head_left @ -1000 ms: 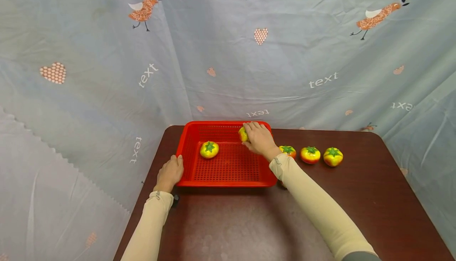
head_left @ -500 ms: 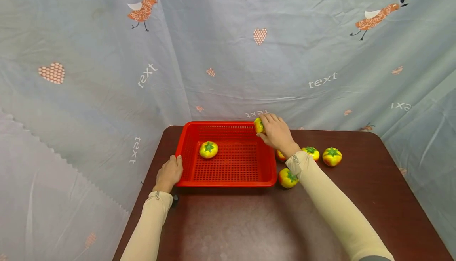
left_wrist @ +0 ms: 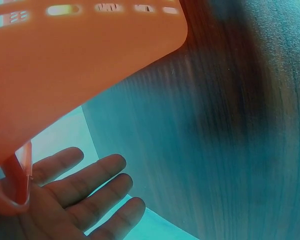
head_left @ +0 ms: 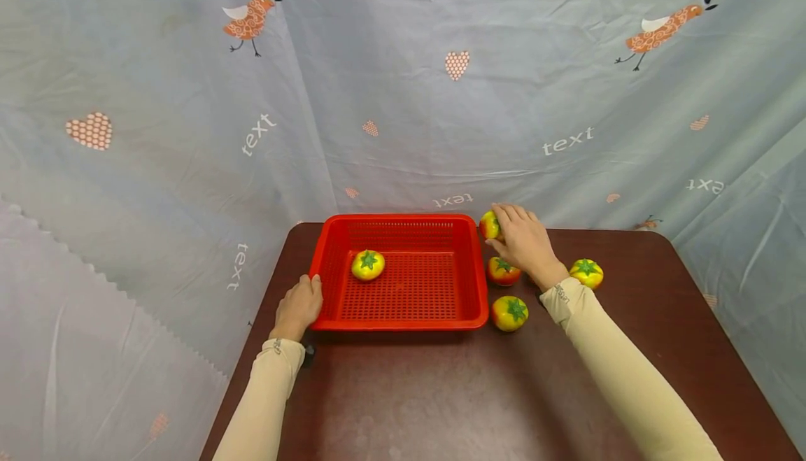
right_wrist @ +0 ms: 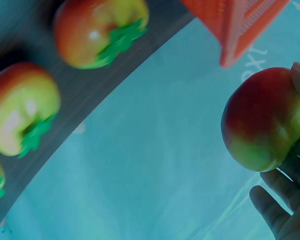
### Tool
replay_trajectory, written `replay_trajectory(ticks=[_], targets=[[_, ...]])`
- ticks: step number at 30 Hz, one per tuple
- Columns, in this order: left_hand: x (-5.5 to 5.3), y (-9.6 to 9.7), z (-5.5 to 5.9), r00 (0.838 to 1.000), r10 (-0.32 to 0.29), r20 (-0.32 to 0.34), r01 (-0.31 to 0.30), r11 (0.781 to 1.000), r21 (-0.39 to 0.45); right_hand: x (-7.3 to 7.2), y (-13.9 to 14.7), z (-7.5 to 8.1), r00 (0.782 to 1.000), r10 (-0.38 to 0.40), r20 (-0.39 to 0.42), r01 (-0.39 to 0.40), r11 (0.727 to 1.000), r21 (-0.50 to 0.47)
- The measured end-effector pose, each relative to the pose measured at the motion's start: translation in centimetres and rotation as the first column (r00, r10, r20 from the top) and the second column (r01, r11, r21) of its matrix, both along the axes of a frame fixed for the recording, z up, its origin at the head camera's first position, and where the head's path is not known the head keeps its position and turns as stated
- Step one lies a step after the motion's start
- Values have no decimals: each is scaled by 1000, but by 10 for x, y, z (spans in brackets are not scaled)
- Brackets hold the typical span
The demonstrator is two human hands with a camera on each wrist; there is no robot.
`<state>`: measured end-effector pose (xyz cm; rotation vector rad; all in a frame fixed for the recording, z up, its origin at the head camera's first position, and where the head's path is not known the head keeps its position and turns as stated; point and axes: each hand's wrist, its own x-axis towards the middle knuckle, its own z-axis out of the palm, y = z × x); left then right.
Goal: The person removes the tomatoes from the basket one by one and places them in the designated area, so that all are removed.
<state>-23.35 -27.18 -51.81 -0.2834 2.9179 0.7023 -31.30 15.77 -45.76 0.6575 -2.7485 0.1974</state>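
Note:
My right hand grips a yellow-red persimmon with a green leafy cap, just past the right side of the red basket. In the right wrist view, thumb and fingers are around this persimmon. My left hand holds the basket's left rim near its front corner. The left wrist view has the rim at the base of the thumb, the thumb itself hidden, and the other fingers spread outside the wall. One persimmon sits inside the basket, towards its left.
Right of the basket, persimmons stand on the dark brown table: one beneath my right hand, one nearer the front, another farther right. My right wrist covers the spot between. A patterned grey curtain hangs behind.
My right hand has carried the persimmon rightward, from above the basket's right part to beyond its right rim. My left hand and the basket have stayed put.

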Motion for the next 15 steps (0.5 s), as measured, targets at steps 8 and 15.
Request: replay_trajectory(ticks=[8, 15], targets=[[-1, 0, 1, 1000, 1, 1, -1, 1000, 5, 18, 34, -10, 999, -33, -10, 33, 999, -10], [0, 1, 0, 1000, 5, 11, -5, 1000, 10, 36, 61, -29, 996, -82, 21, 83, 996, -18]])
